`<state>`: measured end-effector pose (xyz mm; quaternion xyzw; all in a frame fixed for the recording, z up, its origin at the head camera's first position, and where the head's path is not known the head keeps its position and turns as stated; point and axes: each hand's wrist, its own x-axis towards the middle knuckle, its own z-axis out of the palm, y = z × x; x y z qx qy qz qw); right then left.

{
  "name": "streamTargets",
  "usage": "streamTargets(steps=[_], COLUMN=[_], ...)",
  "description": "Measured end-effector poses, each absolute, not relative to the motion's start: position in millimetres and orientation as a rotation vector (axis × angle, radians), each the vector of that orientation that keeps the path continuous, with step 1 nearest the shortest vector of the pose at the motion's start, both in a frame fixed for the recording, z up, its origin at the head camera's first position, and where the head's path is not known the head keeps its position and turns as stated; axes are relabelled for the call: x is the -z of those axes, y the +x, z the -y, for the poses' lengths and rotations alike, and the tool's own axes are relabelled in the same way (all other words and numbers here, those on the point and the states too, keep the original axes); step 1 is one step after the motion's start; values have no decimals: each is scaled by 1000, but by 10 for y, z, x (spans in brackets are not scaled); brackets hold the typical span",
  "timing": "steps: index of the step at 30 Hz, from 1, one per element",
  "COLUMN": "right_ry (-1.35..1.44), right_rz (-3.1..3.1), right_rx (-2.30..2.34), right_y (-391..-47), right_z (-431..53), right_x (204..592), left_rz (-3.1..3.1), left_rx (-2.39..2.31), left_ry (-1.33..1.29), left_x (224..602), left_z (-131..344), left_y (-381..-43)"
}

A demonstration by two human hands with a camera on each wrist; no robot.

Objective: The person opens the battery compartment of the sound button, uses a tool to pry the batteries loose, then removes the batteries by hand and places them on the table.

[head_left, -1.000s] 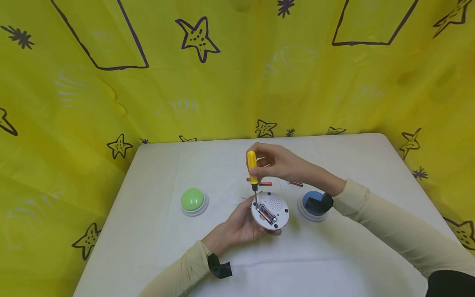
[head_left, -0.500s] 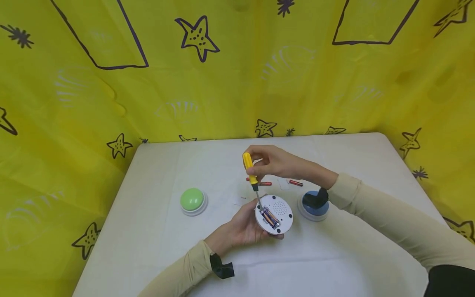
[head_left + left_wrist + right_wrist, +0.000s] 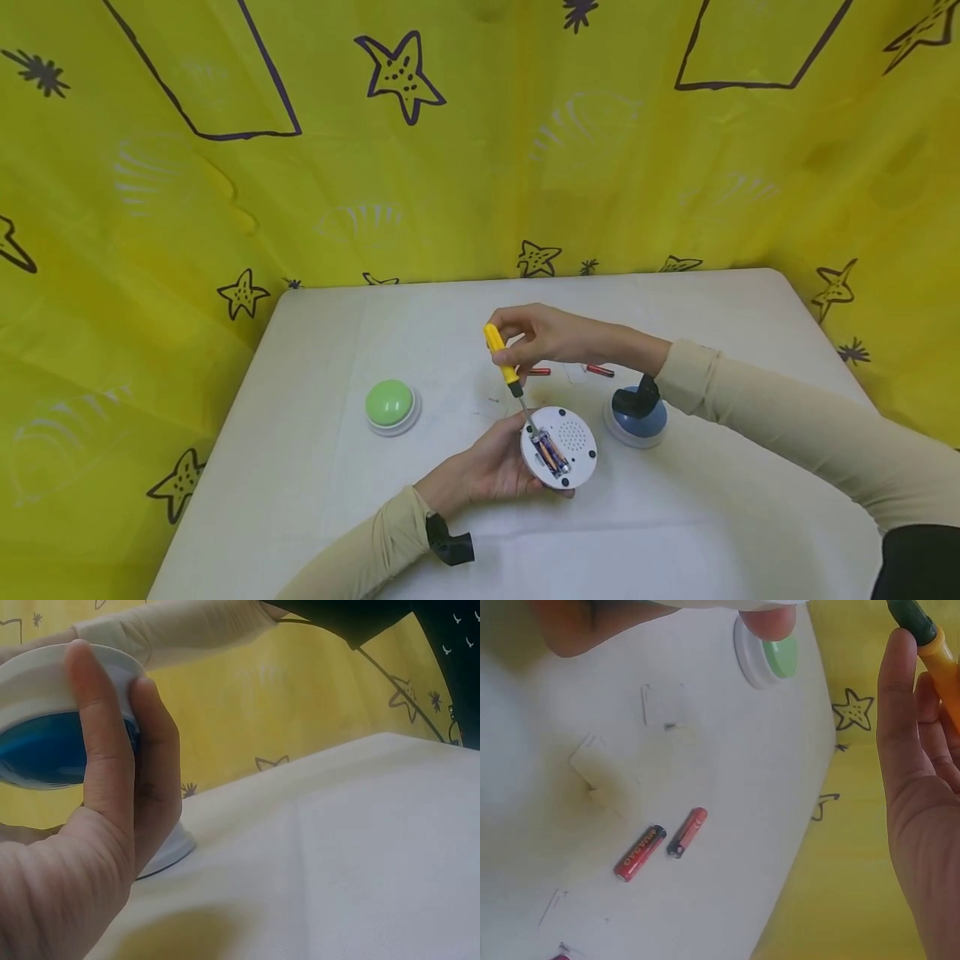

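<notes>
My left hand [image 3: 491, 467] grips a round push-button device [image 3: 579, 462] upside down above the table. Its white underside faces up, with a speaker grille, dark feet and an uncovered battery compartment. Batteries [image 3: 551, 455] lie side by side inside. From the left wrist view, the device's blue dome [image 3: 45, 750] points downward behind my fingers. My right hand [image 3: 540, 335] pinches a yellow-handled screwdriver [image 3: 501, 354], handle leaning left. The screwdriver's tip is right at the upper left end of the compartment. The right wrist view has only its handle and dark collar [image 3: 919, 622].
A green-domed button [image 3: 389, 403] stands on the white table [image 3: 337, 333] to the left. Another button, blue-domed [image 3: 647, 423], is on the right, partly behind the right wrist's black strap. Red batteries [image 3: 640, 853] lie beyond the hands. A yellow patterned curtain [image 3: 465, 183] hangs behind.
Both hands have shifted slightly toward me, the device also to the right. The screwdriver has gone from nearly upright to leaning left, its tip staying at the compartment's end.
</notes>
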<state>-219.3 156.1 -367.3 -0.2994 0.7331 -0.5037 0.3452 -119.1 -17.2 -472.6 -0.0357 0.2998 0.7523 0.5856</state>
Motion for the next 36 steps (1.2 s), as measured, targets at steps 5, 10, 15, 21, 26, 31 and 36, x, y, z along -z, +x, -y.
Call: streamTargets(steps=[5,10,15,21,26,31,36], right_ry=[-751,-731,-691,-645,-595,-540,-469], right_rz=[-1884,-1897,-1912,-1931,-1935,-1928,-1969], right_rx=[1301,1281,1286,1283,1292,1343,1414], right_y=[-2202,-2222,-2253,-2274,-2291,-2348,-2441], right_z=[-1542,-1534,-1537,-1548,-1561,-1598,-1639], right_x=[3704,3725,3745,3768,3786,3853,3921], left_rz=[-715,-683,-630,-565,-517,-530,-562], left_rx=[-1720,-1728,-1753,-1771,-1782,-1796,-1808], left_ry=[-70,-79,-97,-94,-79,-48,-66], left_x=[4746,4777,4793,4814,4835,4852,4878], left_z=[178,176,181,190,205,228,234], left_y=[-1183,-1178,-1181,-1184,-1189,-1179,-1156])
